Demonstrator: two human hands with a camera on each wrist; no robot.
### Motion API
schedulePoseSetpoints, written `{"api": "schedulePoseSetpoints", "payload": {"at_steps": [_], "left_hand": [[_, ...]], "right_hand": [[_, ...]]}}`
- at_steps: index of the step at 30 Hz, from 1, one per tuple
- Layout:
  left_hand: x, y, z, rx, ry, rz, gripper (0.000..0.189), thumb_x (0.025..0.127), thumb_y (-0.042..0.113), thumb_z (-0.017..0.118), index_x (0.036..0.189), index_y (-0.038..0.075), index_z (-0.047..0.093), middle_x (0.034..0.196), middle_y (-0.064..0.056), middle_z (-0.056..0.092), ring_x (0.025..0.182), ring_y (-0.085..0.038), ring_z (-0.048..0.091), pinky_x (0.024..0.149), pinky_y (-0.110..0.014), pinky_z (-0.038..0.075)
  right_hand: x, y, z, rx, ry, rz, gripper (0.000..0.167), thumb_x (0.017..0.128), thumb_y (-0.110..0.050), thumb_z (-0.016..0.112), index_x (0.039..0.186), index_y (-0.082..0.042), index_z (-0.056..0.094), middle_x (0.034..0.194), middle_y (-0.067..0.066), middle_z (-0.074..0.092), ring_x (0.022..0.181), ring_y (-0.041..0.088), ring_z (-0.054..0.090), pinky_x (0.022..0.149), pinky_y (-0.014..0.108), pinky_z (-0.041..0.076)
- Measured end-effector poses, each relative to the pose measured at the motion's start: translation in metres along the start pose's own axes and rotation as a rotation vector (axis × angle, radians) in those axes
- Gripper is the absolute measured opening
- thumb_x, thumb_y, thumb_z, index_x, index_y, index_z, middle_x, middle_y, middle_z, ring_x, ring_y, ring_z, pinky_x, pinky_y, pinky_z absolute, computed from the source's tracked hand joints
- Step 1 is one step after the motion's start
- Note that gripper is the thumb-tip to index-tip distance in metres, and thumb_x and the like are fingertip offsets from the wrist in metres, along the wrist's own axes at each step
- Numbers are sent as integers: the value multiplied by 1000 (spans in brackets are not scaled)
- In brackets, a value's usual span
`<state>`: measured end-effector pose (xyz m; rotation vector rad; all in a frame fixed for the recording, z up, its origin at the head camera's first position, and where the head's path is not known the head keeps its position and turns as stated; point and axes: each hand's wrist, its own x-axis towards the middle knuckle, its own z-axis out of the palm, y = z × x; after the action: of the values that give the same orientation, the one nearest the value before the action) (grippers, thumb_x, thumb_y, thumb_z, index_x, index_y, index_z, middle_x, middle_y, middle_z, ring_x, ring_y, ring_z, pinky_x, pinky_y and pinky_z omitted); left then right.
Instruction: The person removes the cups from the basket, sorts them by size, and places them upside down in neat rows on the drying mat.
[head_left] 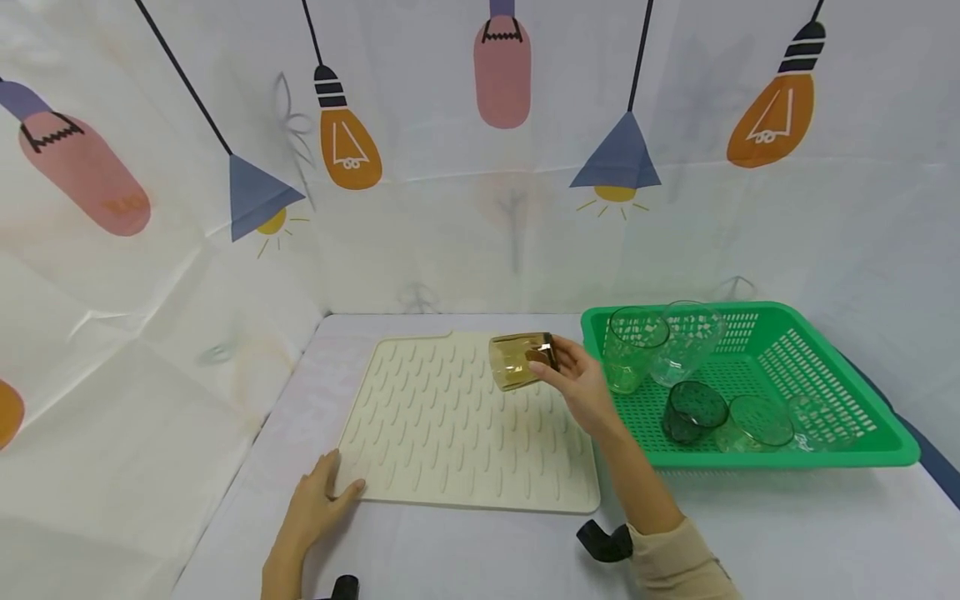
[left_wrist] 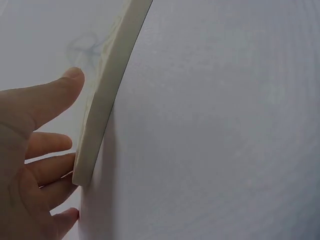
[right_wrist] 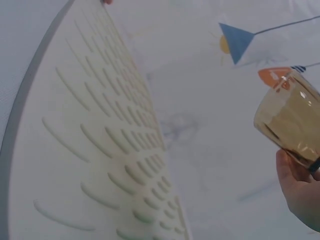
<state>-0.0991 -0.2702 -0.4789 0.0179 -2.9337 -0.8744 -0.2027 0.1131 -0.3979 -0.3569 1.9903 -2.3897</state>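
An amber drinking glass is in my right hand, pinched near its dark base and tipped on its side with the mouth toward the left. It is held over the upper right part of a cream drying mat covered in raised ridges. In the right wrist view the same glass appears at the right edge, fingers at its base. My left hand rests at the mat's near left corner, fingers extended and thumb along the front edge. The left wrist view shows the thumb over the mat's rim.
A green plastic basket stands right of the mat. Inside are a tall green glass, a tall clear glass, a dark green tumbler and other low glasses. A patterned cloth hangs behind the white table.
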Motion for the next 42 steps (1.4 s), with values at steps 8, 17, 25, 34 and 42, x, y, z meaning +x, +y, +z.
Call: {"api": "schedulePoseSetpoints", "payload": {"at_steps": [8, 17, 25, 34, 42], "left_hand": [[2, -26, 6, -154, 43, 71, 57, 93, 17, 57, 134, -16, 37, 138, -36, 34, 130, -55, 24, 108, -64, 10], [2, -33, 3, -113, 98, 108, 44, 93, 6, 51, 130, -16, 43, 135, -36, 38, 126, -57, 28, 103, -68, 14], [2, -33, 5, -107, 110, 116, 42, 92, 3, 51, 129, -16, 45, 134, -37, 40, 126, -58, 27, 100, -70, 14], [3, -35, 11, -60, 176, 159, 39, 90, -2, 50, 125, -17, 48, 130, -38, 43, 122, -60, 32, 96, -72, 17], [3, -33, 15, -54, 206, 159, 39, 90, 0, 51, 125, -15, 49, 130, -37, 44, 122, -59, 33, 97, -72, 16]], "right_hand": [[8, 5, 7, -18, 14, 51, 60, 86, -3, 65, 138, 4, 37, 133, 23, 48, 115, 20, 54, 89, 20, 49], [13, 13, 11, -44, 10, 84, 57, 86, -2, 65, 136, 6, 39, 133, 25, 47, 118, 24, 53, 87, 19, 50], [18, 18, 17, -51, -1, 85, 58, 86, -4, 66, 136, 4, 40, 131, 23, 50, 118, 27, 53, 88, 19, 50], [36, 29, 36, -110, -8, 72, 60, 84, -10, 70, 136, 3, 42, 130, 22, 53, 120, 32, 53, 89, 22, 50], [52, 35, 52, -149, -15, 68, 62, 82, -13, 72, 135, 1, 45, 133, 17, 53, 125, 29, 49, 104, 36, 41]]}}
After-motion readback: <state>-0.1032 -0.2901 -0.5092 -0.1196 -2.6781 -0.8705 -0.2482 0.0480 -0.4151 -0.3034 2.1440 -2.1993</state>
